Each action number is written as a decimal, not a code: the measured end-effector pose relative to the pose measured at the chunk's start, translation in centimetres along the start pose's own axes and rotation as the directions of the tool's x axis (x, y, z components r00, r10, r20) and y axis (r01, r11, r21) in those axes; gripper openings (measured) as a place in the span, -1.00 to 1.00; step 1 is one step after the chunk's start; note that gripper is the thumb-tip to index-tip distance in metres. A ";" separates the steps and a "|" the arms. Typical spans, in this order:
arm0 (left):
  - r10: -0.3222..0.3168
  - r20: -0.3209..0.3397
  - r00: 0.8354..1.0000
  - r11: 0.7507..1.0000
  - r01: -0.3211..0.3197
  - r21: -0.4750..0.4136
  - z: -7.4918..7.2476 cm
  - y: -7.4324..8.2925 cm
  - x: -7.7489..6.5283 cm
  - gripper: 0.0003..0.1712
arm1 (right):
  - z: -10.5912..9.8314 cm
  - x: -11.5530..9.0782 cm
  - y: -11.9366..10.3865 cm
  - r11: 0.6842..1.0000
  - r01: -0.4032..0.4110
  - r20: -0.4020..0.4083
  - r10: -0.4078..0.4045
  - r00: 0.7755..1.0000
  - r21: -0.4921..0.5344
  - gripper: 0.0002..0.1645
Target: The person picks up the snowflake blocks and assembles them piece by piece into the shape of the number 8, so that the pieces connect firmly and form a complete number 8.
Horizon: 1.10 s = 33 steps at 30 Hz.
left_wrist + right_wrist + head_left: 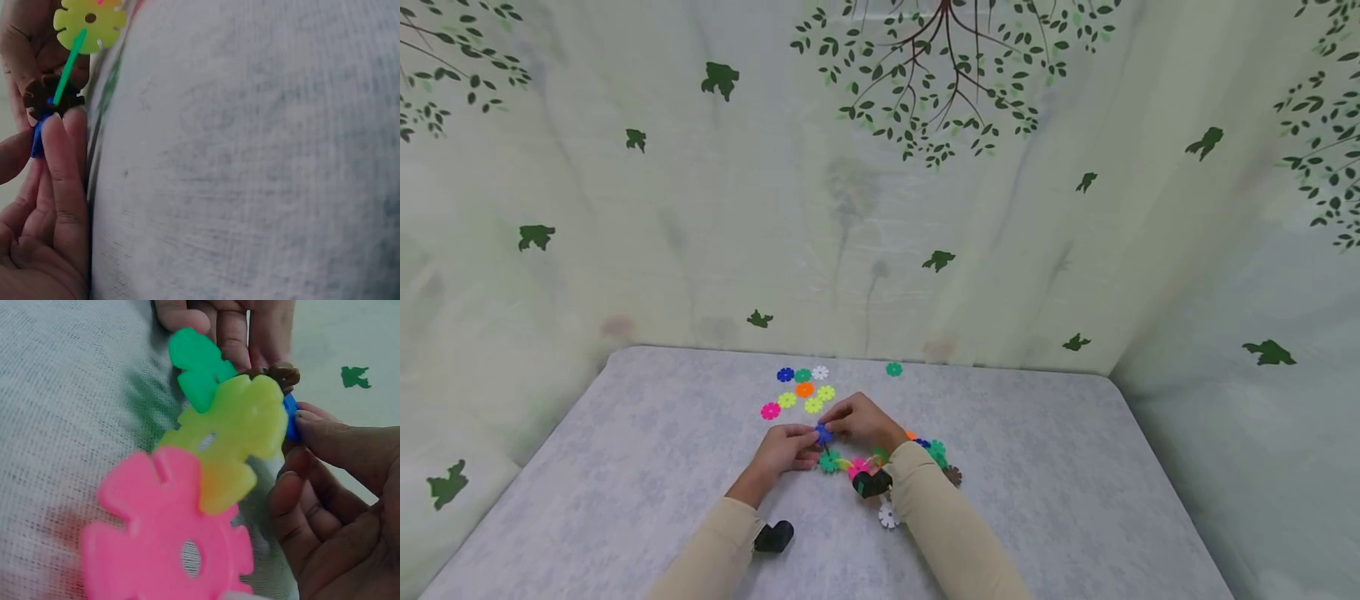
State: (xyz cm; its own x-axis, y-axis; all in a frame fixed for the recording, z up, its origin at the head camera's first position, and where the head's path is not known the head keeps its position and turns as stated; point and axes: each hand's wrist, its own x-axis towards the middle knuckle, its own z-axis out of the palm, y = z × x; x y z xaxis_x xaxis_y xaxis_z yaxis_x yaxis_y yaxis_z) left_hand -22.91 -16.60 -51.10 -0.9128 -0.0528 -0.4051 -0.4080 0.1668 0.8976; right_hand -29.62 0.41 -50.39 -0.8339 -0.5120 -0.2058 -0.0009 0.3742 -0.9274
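In front of me both hands meet at the end of a chain of notched plastic snowflake discs. My left hand (784, 450) and my right hand (859, 421) pinch a blue snowflake disc (823, 435) between thumb and fingertips, one from each side. Right beside it in the right wrist view sits a brown disc (284, 376), partly hidden by fingers. From there the chain runs through a green disc (197, 369), a yellow disc (250, 419) and a pink disc (150, 531). Edge-on in the left wrist view, the green disc (70, 67) leans against the yellow one (90, 34).
The chain curves under my right forearm, past another green disc (937, 452), a brown disc (953, 475) and a white disc (888, 515). Several loose discs, among them an orange one (805, 389), lie beyond my hands. A lone green disc (893, 369) lies near the table's far edge.
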 end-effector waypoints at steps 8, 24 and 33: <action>-0.064 0.025 0.998 0.998 0.064 0.000 -0.4 -0.2 1.5 -0.64 | -4.7 1.1 1.0 1.000 -0.017 -0.225 0.014 0.974 -0.014 -0.69; -0.048 0.063 0.997 0.999 0.049 -0.015 -0.2 0.4 1.5 -0.69 | -9.3 2.8 3.1 0.921 -0.264 -0.527 0.079 0.846 -0.286 -0.61; -0.061 0.032 0.998 0.998 0.061 -0.015 -0.3 0.0 1.4 -0.68 | -8.3 2.8 2.5 0.971 -0.153 -0.396 0.069 0.916 -0.183 -0.76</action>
State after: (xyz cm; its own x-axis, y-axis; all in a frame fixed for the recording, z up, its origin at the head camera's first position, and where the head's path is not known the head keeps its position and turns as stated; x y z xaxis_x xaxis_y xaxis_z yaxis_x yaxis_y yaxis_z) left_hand -24.25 -16.92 -51.61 -0.8852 -0.0311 -0.4641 -0.4633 0.1485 0.8737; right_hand -36.54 6.36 -50.73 -0.9822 -0.1367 -0.1290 0.0255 0.5831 -0.8120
